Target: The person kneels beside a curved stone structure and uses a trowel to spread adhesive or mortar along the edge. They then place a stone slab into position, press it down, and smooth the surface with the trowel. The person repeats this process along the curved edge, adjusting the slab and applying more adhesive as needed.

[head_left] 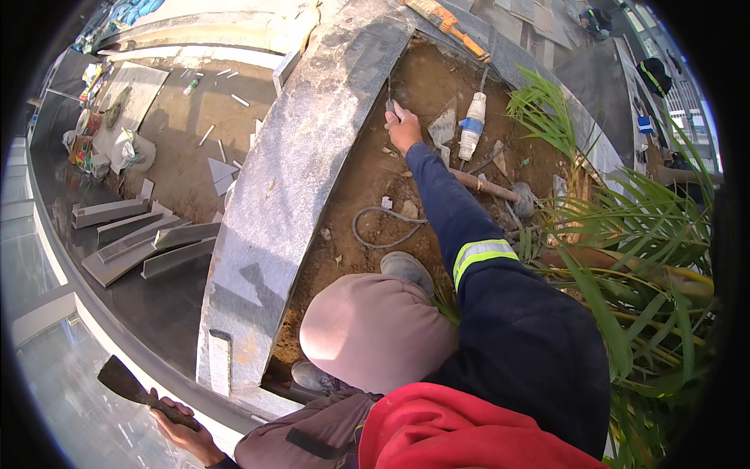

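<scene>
My left hand (pixel 186 431), low at the left, is closed around the handle of a scraper (pixel 125 381) with a wide, dark blade. My right hand (pixel 403 127) reaches to the inner edge of the speckled grey stone slab (pixel 273 195). Its fingers are pinched on a small, thin, greyish thing that I cannot make out. Just right of that hand, a trowel (pixel 443 125) with a mortar-smeared blade lies on the soil. Beyond it is a white cable connector (pixel 472 129) with a blue band. A mallet (pixel 523 201) with a wooden handle lies closer to me.
Palm fronds (pixel 625 273) crowd the right side. A grey cable (pixel 383 244) loops over the soil by my shoe (pixel 407 271). An orange power tool (pixel 449 30) rests on the far slab. Cut stone strips (pixel 148 234) lie at left. Two people (pixel 655 76) are at far right.
</scene>
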`<state>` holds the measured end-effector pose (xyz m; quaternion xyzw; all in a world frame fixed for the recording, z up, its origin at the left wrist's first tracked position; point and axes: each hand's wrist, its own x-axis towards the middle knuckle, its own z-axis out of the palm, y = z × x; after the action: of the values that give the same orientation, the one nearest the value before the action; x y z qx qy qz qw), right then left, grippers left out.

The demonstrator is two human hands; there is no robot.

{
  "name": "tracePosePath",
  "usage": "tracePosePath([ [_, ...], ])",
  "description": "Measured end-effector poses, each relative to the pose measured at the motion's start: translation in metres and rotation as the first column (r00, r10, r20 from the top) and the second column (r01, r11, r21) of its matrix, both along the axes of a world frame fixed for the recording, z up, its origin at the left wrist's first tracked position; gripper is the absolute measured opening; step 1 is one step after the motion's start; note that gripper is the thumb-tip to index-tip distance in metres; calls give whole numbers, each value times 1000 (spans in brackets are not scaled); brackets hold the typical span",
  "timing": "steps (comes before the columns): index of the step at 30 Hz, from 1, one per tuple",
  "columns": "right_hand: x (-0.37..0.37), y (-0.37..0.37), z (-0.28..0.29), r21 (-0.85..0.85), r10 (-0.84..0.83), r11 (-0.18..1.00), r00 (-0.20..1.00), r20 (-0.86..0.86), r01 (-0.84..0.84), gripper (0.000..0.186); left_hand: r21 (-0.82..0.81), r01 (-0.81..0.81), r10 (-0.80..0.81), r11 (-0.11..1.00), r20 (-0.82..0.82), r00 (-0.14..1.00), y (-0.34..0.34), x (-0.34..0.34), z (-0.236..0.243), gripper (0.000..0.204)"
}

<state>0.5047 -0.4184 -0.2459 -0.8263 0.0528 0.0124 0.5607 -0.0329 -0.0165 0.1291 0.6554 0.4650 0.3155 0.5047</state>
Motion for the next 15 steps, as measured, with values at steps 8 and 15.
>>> tracePosePath([
  [8,-53,20,3,48,32,998,998,-51,-29,45,-78,52,-44,996,94,995,-15,-9,5,60],
  [15,-90,-28,36,-397,-5,916,995,103,46,45,-66,71,-65,995,93,994,-22,-14,9,57],
])
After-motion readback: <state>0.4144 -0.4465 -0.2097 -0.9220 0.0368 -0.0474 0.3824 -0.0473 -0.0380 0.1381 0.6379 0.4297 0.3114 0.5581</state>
